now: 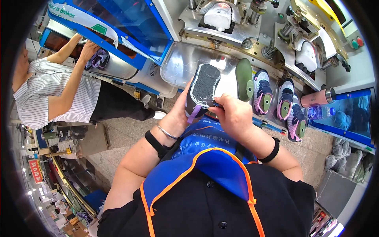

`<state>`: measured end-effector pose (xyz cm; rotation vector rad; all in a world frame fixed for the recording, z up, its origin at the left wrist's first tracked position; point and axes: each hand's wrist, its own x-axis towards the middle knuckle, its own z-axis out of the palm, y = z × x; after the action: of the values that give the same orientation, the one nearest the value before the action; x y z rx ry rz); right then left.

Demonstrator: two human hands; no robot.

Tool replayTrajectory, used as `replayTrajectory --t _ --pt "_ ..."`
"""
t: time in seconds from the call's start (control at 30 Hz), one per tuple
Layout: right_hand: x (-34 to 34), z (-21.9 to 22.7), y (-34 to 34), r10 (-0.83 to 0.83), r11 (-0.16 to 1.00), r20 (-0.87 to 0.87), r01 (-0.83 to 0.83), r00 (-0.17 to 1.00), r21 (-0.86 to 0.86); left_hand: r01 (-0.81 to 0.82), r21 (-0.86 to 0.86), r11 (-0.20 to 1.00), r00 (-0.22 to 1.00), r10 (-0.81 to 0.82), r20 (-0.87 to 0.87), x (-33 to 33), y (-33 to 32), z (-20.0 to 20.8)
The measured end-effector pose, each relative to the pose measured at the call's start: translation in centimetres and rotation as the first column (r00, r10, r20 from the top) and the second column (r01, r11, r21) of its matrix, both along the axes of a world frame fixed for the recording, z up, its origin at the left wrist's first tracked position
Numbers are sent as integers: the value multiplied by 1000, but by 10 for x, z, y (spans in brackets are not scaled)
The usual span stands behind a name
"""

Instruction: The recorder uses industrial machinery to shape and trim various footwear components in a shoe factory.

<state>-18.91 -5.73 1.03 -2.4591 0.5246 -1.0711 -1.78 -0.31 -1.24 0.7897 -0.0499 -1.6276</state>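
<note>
My left hand is wrapped round the side of a shoe upper, its dark grey underside turned up. White stitching runs round the edge of that underside, and a purple pull loop hangs at the heel end. At the heel edge, my right hand is closed in a pinch, with loose white threads beside the fingertips. Something small and dark shows at those fingertips, too hidden to name. Just right of the upper, a green shoe last lies on the metal worktop.
Several navy, white and pink shoes stand in a row on the right, green showing in their openings. Beyond them are a pink tumbler and a plastic bottle. Pressing machinery lines the back. A co-worker handles a purple shoe at far left.
</note>
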Motion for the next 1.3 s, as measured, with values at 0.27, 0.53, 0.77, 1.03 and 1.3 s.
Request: replayTrajectory --t 0.27,0.53,0.77,1.03,1.3 --pt "-21 26 -10 -9 938 -229 -71 974 -339 -60 15 998 998 60 11 -3 -2 9" --pt "-42 38 -30 -170 472 378 -262 910 842 -113 172 979 989 93 117 27 6 -9" --pt "15 -13 -7 -3 636 381 -292 925 715 -124 -40 991 990 126 58 17 -7 -4" --pt "30 -16 -13 -55 872 344 -123 937 474 -271 77 960 962 266 62 14 -10 -10" --pt "-1 2 -41 -159 333 361 -294 919 896 -379 278 883 923 380 50 42 -2 -22"
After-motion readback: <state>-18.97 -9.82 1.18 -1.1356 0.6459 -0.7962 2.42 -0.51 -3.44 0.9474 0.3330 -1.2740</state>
